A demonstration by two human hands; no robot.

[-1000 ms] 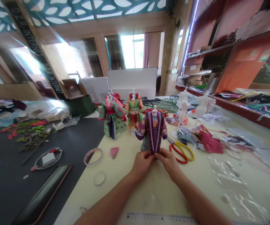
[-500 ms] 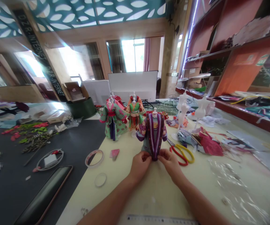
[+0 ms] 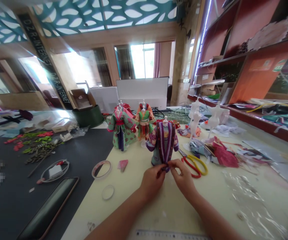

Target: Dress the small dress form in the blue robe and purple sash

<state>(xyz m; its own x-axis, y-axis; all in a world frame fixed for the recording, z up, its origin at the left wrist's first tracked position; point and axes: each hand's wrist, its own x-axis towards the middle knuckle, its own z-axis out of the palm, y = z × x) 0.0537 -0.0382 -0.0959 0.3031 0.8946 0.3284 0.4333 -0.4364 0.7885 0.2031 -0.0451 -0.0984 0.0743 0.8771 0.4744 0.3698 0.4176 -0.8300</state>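
Note:
In front of me stands a small doll mannequin in a grey-blue robe (image 3: 156,156) with patterned purple sleeves. A long purple sash (image 3: 161,141) with trimmed edges hangs from its shoulders and meets in a V at the bottom. My left hand (image 3: 152,180) pinches the sash's lower end, its fingers curled over it. From the other side, the thumb and forefinger of my right hand (image 3: 182,176) pinch the same tip. A bit of purple fabric shows beneath the fingertips; the exact grip is partly hidden. Scissors (image 3: 195,165) with red and yellow handles lie right of the doll.
Dressed doll mannequins (image 3: 121,128) stand behind on the left, bare white ones (image 3: 196,120) at the right. Fabric scraps (image 3: 223,151), tape rolls (image 3: 101,169), a ruler (image 3: 171,234), a clear plastic bag (image 3: 253,203) and a phone (image 3: 50,208) lie around on the table.
My left hand has shifted right and turned over the sash's lower end, which now looks gathered between the fingertips. Before, it hung flatter between both hands. My right hand stays close by.

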